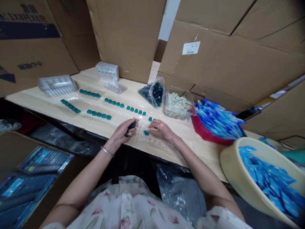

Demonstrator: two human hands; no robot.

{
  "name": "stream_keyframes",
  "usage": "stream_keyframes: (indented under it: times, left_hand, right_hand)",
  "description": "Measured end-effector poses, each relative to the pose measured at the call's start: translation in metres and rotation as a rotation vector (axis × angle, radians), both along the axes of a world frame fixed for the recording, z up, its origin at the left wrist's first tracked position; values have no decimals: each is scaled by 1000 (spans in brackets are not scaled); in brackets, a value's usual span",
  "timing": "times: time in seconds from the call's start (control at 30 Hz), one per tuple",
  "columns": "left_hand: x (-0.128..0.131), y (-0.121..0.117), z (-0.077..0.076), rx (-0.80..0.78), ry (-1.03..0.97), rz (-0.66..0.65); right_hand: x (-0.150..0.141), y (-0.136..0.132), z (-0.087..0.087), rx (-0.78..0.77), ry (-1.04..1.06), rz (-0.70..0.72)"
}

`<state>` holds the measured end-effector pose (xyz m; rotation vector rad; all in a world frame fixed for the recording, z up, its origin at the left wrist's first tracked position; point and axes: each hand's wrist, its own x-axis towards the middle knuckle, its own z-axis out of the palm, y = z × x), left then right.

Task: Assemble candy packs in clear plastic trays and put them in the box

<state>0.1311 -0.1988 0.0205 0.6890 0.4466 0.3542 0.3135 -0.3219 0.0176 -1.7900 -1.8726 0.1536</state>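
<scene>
While clutching dark pieces (131, 125) in the left hand (121, 129), work lightly with the curled right hand (162, 129) beside the green piece (146, 132) on the tray (140, 138), sparing nearby rows (136, 110); cannot tell its grip.

Table (28, 100) is pale wood, w/ flat clear trays (116, 119) along the middle; five short rows of green pcs (99, 114) sit in them, plus a couple of loose-spaced ones nearer the R. At L end, a stack of clear molded packs (57, 86); behind, a clear box-shaped stack (107, 72), w/ a small clear tray (116, 87) just in front. Toward the back, approx. mid-table, an open plastic bag (156, 93) of dk teal pcs, then a clear tub (178, 113) of small pale pkts, then a red basin (202, 132) heaped w/ blue pkts (216, 119).
</scene>
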Motion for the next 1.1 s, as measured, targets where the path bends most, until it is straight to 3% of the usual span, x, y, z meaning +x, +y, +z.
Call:
stream_keyframes:
  times: [0.13, 0.23, 0.4, 0.57, 0.73, 0.9, 1.1]
  left_hand:
    - [-6, -3, 1, 90, 18, 5]
    - [-8, -5, -1, 178, 62, 4]
    - [-5, -13, -8, 342, 166, 40]
    - [9, -27, -5, 489, 208, 36]
    - [22, -31, 2, 656, 207, 168]
    - [26, -32, 7, 581, 148, 98]
    - [27, -28, 10, 676, 173, 89]
  right_hand:
    - [-28, -3, -2, -102, 43, -42]
    - [-31, 0, -9, -114, 182, -135]
    - [-21, 3, -8, -137, 708, -275]
    - [-23, 1, 12, -83, 1126, -191]
    - [-29, -1, 15, 18, 1242, -197]
    - [-28, -1, 15, 66, 1301, -210]
    - [-25, -1, 13, 147, 1292, -241]
